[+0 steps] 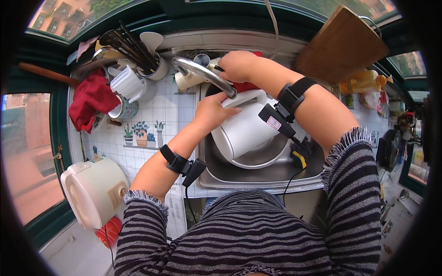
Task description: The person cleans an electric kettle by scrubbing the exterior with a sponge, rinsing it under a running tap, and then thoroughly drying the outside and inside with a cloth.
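Observation:
A white jug [248,124], perhaps a kettle, lies tilted over the sink, its handle [245,98] uppermost. My left hand [214,109] grips it near the handle, thumb across its side. Right above that handle ends the curved chrome spout [207,74] of the faucet. Behind the spout, my right hand [238,67] has its fingers curled at the faucet's handle [218,68], mostly covered by the fingers. Under the jug, a round metal basin [266,160] sits in the stainless steel sink [234,179]. No water stream is visible.
Left of the sink stand a utensil crock [160,70], a white ribbed cup [127,82], a patterned mug [126,107] and a red cloth [91,98]. A cream appliance [96,189] stands nearer me. A wooden cutting board [342,46] leans at back right; a yellow-and-black sponge [299,158] lies in the sink.

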Demonstrator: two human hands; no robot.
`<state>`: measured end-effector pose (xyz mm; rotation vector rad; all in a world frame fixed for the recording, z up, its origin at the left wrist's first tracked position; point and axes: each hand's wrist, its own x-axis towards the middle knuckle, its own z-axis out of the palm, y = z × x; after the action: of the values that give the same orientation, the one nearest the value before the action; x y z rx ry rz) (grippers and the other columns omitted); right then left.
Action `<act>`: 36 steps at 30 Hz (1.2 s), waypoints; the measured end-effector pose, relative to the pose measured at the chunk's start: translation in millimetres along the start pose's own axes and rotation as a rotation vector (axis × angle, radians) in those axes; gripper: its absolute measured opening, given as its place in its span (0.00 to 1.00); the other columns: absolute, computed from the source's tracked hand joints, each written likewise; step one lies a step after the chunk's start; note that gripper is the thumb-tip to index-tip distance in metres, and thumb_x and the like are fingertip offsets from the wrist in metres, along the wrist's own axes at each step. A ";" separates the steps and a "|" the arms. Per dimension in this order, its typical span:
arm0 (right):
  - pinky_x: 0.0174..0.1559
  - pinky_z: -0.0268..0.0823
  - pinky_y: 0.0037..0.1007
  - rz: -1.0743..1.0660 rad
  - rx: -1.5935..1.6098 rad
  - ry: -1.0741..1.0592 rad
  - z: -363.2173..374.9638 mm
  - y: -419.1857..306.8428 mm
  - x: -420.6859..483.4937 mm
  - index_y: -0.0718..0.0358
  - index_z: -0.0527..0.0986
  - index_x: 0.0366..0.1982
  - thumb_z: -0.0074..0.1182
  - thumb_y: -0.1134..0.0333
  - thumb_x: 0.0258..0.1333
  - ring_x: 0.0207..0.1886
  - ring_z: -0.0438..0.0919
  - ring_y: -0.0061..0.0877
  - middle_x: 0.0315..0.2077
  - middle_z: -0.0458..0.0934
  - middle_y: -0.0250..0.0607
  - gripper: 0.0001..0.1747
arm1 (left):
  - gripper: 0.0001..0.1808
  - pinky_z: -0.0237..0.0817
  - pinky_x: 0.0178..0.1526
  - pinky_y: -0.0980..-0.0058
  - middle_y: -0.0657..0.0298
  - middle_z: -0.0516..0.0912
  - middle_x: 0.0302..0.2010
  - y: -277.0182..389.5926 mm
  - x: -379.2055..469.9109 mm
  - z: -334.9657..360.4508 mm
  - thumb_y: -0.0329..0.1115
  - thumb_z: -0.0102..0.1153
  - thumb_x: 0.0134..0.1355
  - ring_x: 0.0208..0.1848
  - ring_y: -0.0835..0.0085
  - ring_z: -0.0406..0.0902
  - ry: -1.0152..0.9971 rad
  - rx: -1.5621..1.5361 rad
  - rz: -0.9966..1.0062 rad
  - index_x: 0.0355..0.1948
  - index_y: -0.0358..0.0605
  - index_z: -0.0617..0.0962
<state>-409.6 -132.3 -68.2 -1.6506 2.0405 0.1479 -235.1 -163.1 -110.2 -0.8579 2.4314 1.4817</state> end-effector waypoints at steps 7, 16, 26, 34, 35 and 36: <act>0.43 0.72 0.41 -0.036 -0.151 0.050 -6.2 11.6 7.0 0.59 0.78 0.41 0.50 0.52 0.62 0.44 0.80 0.40 0.37 0.81 0.44 0.18 | 0.26 0.70 0.41 0.72 0.60 0.85 0.31 4.3 13.8 4.7 0.45 0.73 0.46 0.33 0.70 0.81 0.002 0.077 0.012 0.44 0.42 0.81; 0.39 0.72 0.41 -0.001 -0.157 0.179 -2.2 24.4 -4.4 0.57 0.78 0.39 0.50 0.48 0.61 0.41 0.81 0.39 0.37 0.80 0.43 0.20 | 0.25 0.70 0.34 0.77 0.63 0.84 0.28 -0.5 17.1 19.2 0.40 0.74 0.48 0.28 0.78 0.79 0.001 -0.073 0.058 0.44 0.39 0.80; 0.43 0.71 0.39 0.006 -0.075 -0.076 26.5 44.6 -78.4 0.57 0.80 0.37 0.65 0.45 0.42 0.42 0.79 0.41 0.39 0.77 0.47 0.26 | 0.20 0.68 0.35 0.79 0.66 0.83 0.28 -15.6 14.1 4.6 0.40 0.71 0.51 0.30 0.81 0.78 -0.122 -0.334 -0.043 0.41 0.40 0.82; 0.42 0.72 0.38 -0.003 -0.170 -0.204 42.3 37.8 -63.2 0.59 0.81 0.36 0.59 0.63 0.44 0.41 0.80 0.40 0.35 0.81 0.46 0.15 | 0.17 0.66 0.36 0.80 0.68 0.80 0.28 -8.7 12.2 5.4 0.34 0.70 0.53 0.30 0.80 0.75 -0.233 -0.533 -0.048 0.40 0.36 0.80; 0.42 0.72 0.39 0.010 -0.177 -0.226 41.0 36.3 -64.8 0.60 0.81 0.35 0.57 0.66 0.43 0.40 0.81 0.39 0.34 0.82 0.45 0.14 | 0.18 0.67 0.38 0.80 0.67 0.81 0.31 -9.2 13.0 5.6 0.34 0.71 0.52 0.32 0.80 0.75 -0.226 -0.551 -0.031 0.41 0.35 0.80; 0.42 0.72 0.39 0.008 -0.176 -0.226 37.3 33.6 -67.1 0.60 0.81 0.35 0.57 0.66 0.43 0.40 0.81 0.39 0.34 0.82 0.45 0.14 | 0.20 0.68 0.39 0.80 0.66 0.81 0.33 -10.6 13.7 4.7 0.34 0.71 0.52 0.33 0.80 0.76 -0.216 -0.568 -0.015 0.43 0.34 0.79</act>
<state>-420.5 -49.8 -78.1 -1.6451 1.9082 0.5070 -241.3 -168.0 -126.3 -0.7468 1.8659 2.1757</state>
